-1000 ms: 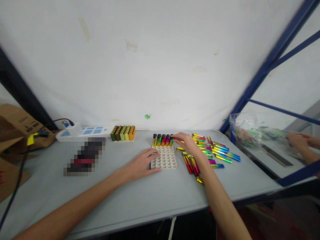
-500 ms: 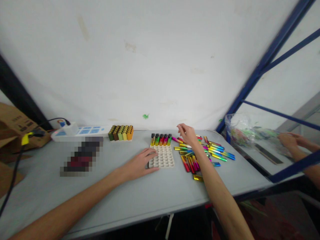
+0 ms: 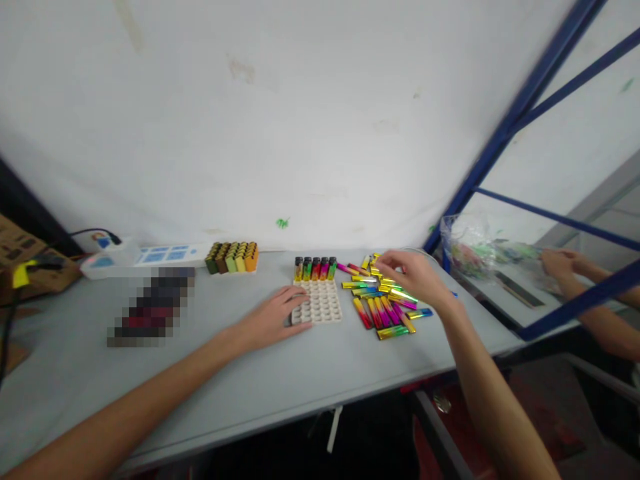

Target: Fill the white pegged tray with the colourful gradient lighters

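My left hand [image 3: 275, 318] lies with fingers spread on the left edge of a white tray [image 3: 325, 310] full of round holes, steadying or touching it. Along the tray's far end stands a row of shiny lighters [image 3: 315, 269] with black tops, upright. To the right, a loose pile of metallic lighters [image 3: 383, 312] in red, yellow, green, purple and blue lies flat on the table. Over the back of this pile is my right hand [image 3: 413, 272], its fingers bent and its thumb apart from the index finger. The fingertips are close to yellow lighters; no lighter is clearly gripped.
At the back left stands a block of upright green, brown and orange lighters [image 3: 233, 258]. Behind it runs a white power strip [image 3: 167, 255]. A blurred dark item [image 3: 153, 307] lies left. A blue metal frame [image 3: 480, 167] borders the right; beyond it are a plastic bag [image 3: 467, 247] and another person's hands [image 3: 560, 263].
My right hand has shifted right and slightly down over the pile, uncovering lighters nearer the tray. My left hand stays on the tray. The whole view has shifted a little.
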